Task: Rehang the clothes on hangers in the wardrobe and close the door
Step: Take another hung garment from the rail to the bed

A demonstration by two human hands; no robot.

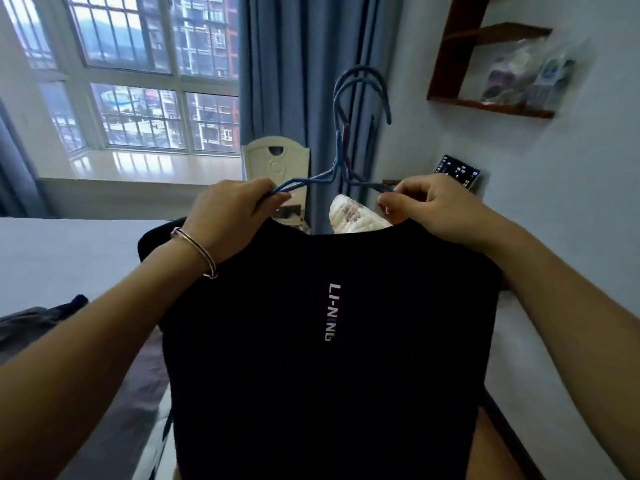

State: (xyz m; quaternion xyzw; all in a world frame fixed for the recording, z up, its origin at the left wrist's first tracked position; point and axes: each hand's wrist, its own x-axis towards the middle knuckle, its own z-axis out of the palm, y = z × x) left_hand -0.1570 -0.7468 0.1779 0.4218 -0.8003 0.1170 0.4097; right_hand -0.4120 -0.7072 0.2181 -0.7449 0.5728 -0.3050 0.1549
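A black shirt (329, 341) with white lettering down its middle hangs in front of me, held up at the shoulders. Blue wire hangers (341, 147), apparently two together, rise from its neckline, hooks pointing up. My left hand (232, 216), with a metal bangle on the wrist, grips the left shoulder of the shirt and the left arm of the hangers. On the other side, my right hand (429, 206) pinches the right hanger arm and the shirt's right shoulder. The wardrobe is out of view.
A bed with a white sheet (52, 258) lies at the left, a dark garment (38, 323) on it. Beyond are a window (138, 71), blue curtains (287, 81), and a cream chair back (275, 161). A wooden wall shelf (491, 64) hangs upper right.
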